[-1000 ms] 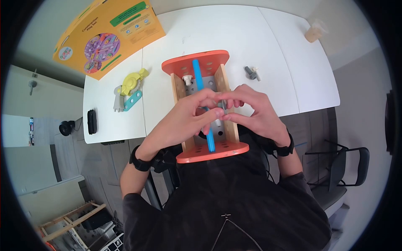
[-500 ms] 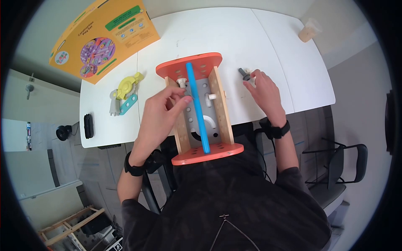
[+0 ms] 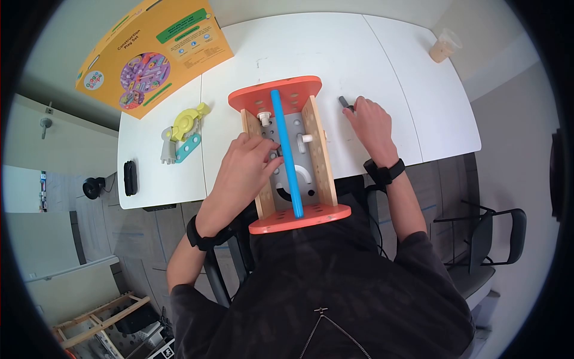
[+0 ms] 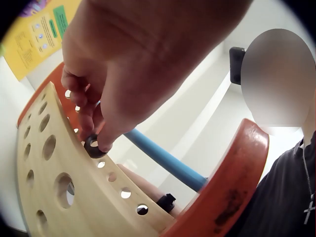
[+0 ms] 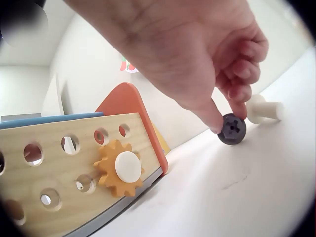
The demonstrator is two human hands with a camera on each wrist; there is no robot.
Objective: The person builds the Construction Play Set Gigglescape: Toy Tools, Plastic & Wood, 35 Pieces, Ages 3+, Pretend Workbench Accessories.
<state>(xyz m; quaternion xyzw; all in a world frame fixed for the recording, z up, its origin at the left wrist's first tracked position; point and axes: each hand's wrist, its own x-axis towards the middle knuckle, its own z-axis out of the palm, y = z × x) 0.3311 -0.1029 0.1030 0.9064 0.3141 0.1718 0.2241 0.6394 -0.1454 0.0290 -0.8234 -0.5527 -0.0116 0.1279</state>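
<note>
A toy toolbox has orange end panels (image 3: 299, 220), holed wooden sides (image 3: 323, 161) and a blue bar handle (image 3: 287, 152). My left hand (image 3: 242, 164) reaches over its left side and pinches a dark round nut (image 4: 94, 146) between thumb and fingers, close to the panel's upper edge. Right of the toolbox, my right hand (image 3: 372, 125) pinches a dark grey bolt (image 5: 232, 129) by its slotted head, low over the table. Beside it lies a white bolt (image 5: 266, 110). An orange gear (image 5: 118, 170) with a white cap sits on the toolbox's outer right side.
White bolts (image 3: 263, 118) stick inward from the toolbox sides. A yellow, grey and teal toy piece (image 3: 186, 122) and a black case (image 3: 130, 178) lie left on the white table (image 3: 382, 72). Behind stand a yellow box (image 3: 161, 57) and a plastic cup (image 3: 443, 48).
The hands were together over the toolbox; they have since parted. My right hand moved right to the grey bolt and took hold of it. My left hand moved to the toolbox's left side.
</note>
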